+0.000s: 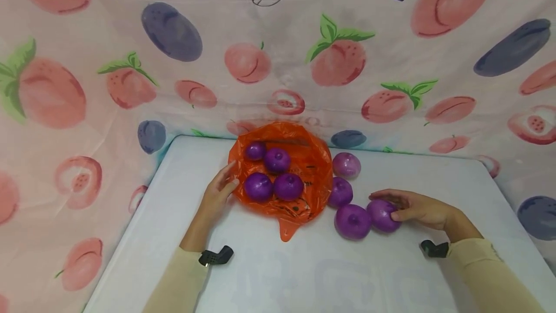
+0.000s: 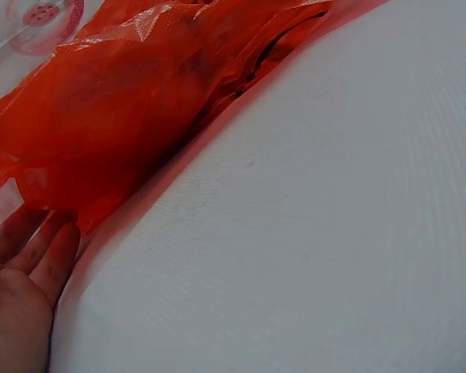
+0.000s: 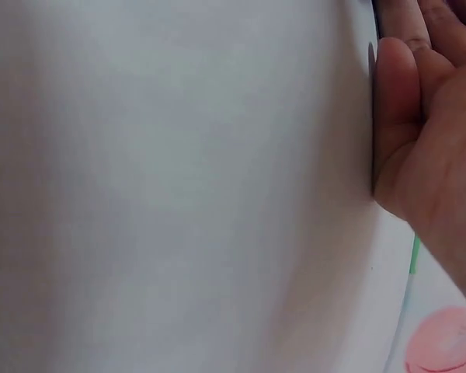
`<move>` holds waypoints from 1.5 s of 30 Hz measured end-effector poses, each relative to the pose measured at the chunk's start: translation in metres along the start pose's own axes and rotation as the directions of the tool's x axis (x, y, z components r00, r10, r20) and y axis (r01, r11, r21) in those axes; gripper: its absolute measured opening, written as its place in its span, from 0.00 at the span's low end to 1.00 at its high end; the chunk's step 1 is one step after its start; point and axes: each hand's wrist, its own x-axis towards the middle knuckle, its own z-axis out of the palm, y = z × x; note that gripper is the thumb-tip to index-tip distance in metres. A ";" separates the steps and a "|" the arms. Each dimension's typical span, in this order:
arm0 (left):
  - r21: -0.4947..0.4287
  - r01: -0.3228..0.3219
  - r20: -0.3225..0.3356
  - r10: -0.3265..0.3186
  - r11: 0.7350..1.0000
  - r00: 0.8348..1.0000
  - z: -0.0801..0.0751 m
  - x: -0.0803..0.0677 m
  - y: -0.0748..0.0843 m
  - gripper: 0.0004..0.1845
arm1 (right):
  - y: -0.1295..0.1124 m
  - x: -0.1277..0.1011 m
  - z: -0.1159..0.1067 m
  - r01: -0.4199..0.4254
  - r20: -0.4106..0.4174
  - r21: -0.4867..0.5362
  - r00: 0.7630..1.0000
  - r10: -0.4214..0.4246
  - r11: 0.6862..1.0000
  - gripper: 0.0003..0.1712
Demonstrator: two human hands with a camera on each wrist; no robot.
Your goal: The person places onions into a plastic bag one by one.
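An orange plastic bag lies spread with its mouth up, and several shiny purple onions sit inside it. My left hand is at the bag's left rim, its fairly straight fingers touching the plastic; the left wrist view shows fingertips against the bag's edge. To the right of the bag, my right hand grips a purple onion between thumb and fingers. That onion touches or nearly touches another purple onion on its left. In the right wrist view the held onion is mostly hidden.
Beside the bag's right rim lie a purple onion and a paler, pinkish one. Everything rests on a white table. A fruit-printed cloth hangs behind it and at the sides.
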 end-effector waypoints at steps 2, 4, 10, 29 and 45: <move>0.007 -0.007 -0.003 0.007 1.000 1.000 0.000 0.000 -0.002 0.29 | 0.001 0.000 0.001 -0.006 -0.006 -0.004 1.000 0.006 1.000 0.35; 0.014 -0.015 -0.003 0.015 1.000 1.000 0.000 0.000 -0.003 0.29 | 0.003 0.000 0.001 -0.005 -0.010 -0.016 1.000 0.005 1.000 0.35; 0.027 -0.031 -0.002 0.031 0.999 1.000 0.001 0.002 -0.006 0.29 | 0.003 -0.002 0.001 -0.019 -0.014 -0.043 1.000 0.018 0.999 0.35; 0.011 -0.069 -0.008 0.070 0.998 0.998 0.000 0.005 -0.013 0.29 | -0.007 -0.003 0.006 0.162 -0.238 -0.169 0.951 -0.199 0.972 0.31; -0.026 -0.046 -0.009 0.046 0.999 0.999 0.001 0.003 -0.010 0.29 | -0.040 0.013 0.024 0.275 -0.208 0.106 0.946 -0.249 0.956 0.28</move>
